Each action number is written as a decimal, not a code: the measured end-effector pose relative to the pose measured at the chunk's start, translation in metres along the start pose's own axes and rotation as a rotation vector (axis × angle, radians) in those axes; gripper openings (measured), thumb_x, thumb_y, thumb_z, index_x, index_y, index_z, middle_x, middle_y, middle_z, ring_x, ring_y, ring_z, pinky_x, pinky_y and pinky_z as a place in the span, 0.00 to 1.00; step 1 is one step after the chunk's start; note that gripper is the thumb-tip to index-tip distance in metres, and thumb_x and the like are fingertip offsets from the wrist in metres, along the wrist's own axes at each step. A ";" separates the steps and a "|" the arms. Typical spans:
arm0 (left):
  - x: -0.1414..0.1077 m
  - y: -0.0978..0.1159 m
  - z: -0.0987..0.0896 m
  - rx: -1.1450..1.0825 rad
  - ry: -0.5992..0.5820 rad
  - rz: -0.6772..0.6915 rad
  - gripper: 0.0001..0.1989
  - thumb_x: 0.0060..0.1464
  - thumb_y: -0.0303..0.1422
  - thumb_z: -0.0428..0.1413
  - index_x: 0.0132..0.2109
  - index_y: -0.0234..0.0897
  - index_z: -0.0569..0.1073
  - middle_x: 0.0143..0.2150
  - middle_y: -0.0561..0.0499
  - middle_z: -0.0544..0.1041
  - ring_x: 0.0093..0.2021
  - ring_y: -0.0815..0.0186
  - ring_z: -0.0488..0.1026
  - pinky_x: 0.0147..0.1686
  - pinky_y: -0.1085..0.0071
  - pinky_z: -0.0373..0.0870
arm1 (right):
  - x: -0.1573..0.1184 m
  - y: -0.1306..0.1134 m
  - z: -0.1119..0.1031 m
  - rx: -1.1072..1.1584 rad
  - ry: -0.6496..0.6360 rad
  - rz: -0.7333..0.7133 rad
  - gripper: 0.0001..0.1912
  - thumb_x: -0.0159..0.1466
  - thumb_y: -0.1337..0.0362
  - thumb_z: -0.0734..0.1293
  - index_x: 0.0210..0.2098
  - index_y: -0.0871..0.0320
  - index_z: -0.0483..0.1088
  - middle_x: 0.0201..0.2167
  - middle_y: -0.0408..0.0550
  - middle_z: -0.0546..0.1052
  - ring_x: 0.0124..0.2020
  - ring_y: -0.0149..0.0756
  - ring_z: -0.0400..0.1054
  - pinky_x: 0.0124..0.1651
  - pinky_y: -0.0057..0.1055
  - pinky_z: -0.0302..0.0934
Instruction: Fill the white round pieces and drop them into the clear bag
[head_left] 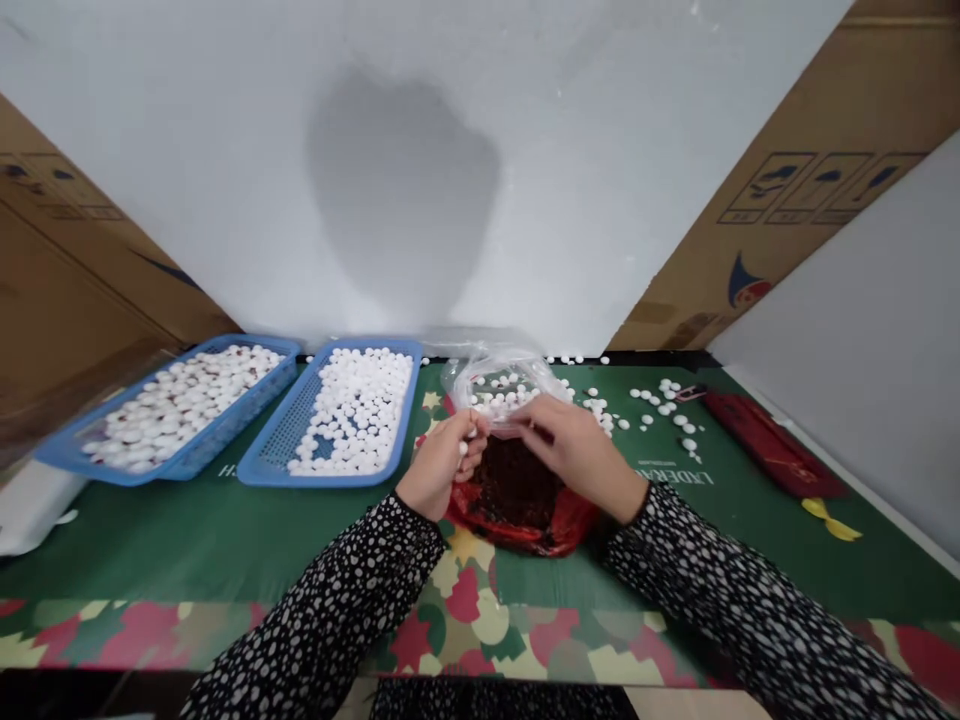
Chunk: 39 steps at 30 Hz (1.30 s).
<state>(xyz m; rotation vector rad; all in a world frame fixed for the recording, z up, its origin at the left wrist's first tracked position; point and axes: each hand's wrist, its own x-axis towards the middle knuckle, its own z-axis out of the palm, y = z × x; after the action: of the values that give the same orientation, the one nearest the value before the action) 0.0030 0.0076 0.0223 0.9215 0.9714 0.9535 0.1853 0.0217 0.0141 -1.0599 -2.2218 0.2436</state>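
Observation:
My left hand (448, 460) is closed, with a small white ball (463, 449) showing between its curled fingers. Close beside it, my right hand (574, 445) has its thumb and fingers pinched together at the near edge of a clear plastic bag (551, 375); what they grip is hidden. White balls (499, 395) lie inside that bag. Below both hands sits a red plastic bag (555, 535), its top spread around a dark brown mass (521, 485).
Two blue plastic baskets (409, 400) (202, 462) of white balls stand at the left. Loose white balls (667, 400) are scattered right of the clear bag. A dark red pouch (776, 445) lies farther right. A white panel (555, 200) and cardboard (810, 130) enclose the green table covering (300, 540).

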 end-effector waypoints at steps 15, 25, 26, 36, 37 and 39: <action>0.006 -0.007 -0.004 0.061 -0.015 0.124 0.16 0.53 0.42 0.59 0.42 0.35 0.69 0.28 0.56 0.70 0.14 0.82 0.48 0.10 0.83 0.41 | -0.022 -0.005 0.034 -0.139 -0.301 -0.174 0.04 0.66 0.70 0.63 0.36 0.59 0.70 0.36 0.50 0.74 0.39 0.40 0.70 0.45 0.38 0.66; 0.005 -0.010 -0.003 0.028 0.040 0.111 0.14 0.50 0.36 0.63 0.41 0.35 0.72 0.30 0.54 0.75 0.17 0.81 0.59 0.16 0.83 0.52 | -0.017 -0.005 0.006 0.416 -0.125 0.205 0.07 0.65 0.68 0.65 0.30 0.56 0.69 0.28 0.40 0.75 0.34 0.33 0.70 0.41 0.30 0.62; 0.006 -0.012 -0.003 0.034 0.035 0.124 0.13 0.49 0.35 0.64 0.40 0.34 0.73 0.31 0.53 0.76 0.21 0.79 0.65 0.20 0.83 0.59 | -0.017 -0.004 0.005 0.443 -0.112 0.219 0.07 0.66 0.68 0.64 0.30 0.56 0.70 0.28 0.39 0.75 0.33 0.33 0.70 0.40 0.30 0.62; 0.009 -0.020 -0.005 0.085 -0.010 0.151 0.12 0.40 0.32 0.68 0.32 0.33 0.76 0.35 0.48 0.81 0.36 0.67 0.75 0.42 0.69 0.68 | -0.019 -0.008 0.002 0.426 0.215 0.254 0.04 0.63 0.68 0.67 0.32 0.56 0.74 0.35 0.45 0.80 0.35 0.35 0.74 0.39 0.31 0.65; 0.009 -0.020 -0.004 0.084 -0.009 0.147 0.12 0.40 0.32 0.68 0.32 0.33 0.76 0.34 0.48 0.81 0.35 0.68 0.75 0.42 0.69 0.68 | -0.019 -0.008 0.003 0.411 0.222 0.237 0.04 0.62 0.68 0.67 0.32 0.56 0.74 0.35 0.45 0.80 0.35 0.35 0.74 0.40 0.31 0.66; 0.008 -0.019 -0.003 0.082 -0.011 0.147 0.11 0.40 0.31 0.68 0.31 0.33 0.76 0.34 0.49 0.81 0.35 0.68 0.75 0.42 0.70 0.68 | -0.019 -0.010 0.004 0.364 0.226 0.189 0.04 0.62 0.69 0.67 0.33 0.56 0.74 0.36 0.46 0.80 0.36 0.35 0.74 0.41 0.31 0.66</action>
<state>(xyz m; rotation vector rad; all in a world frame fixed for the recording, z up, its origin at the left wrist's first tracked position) 0.0065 0.0099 0.0020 1.0780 0.9496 1.0370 0.1854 0.0015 0.0056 -1.0360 -1.7924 0.5589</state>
